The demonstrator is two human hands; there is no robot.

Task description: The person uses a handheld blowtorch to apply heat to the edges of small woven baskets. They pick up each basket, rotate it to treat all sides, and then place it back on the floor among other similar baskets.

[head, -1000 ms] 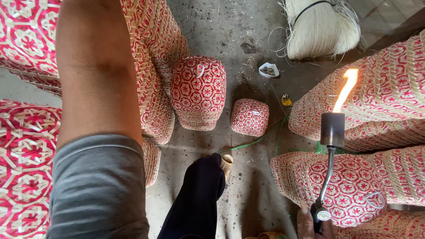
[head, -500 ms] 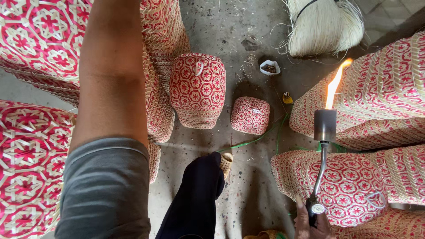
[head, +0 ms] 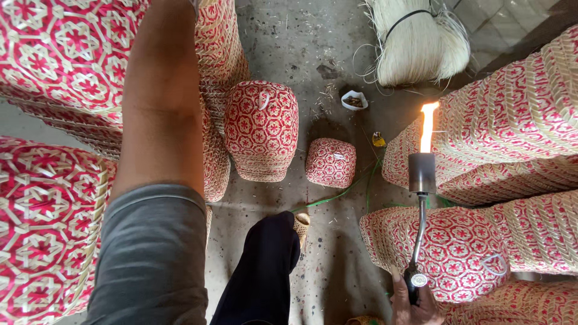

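Gas torch [head: 419, 225] lit, held upright near right, flame [head: 428, 126] rising beside edge of right woven basket stack [head: 512, 120]. Right hand [head: 415, 304] closed around torch handle at near edge. Left arm [head: 159, 102] stretched far-left toward large red-and-white basket [head: 54, 54]; hand out of view, grip cannot be told. Bare concrete floor [head: 289, 48] between stacks, holding two small lidded baskets [head: 330, 162].

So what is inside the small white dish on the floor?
The small white dish holds something dark brownish; what it is cannot be told. The dish's bottom is covered by it.
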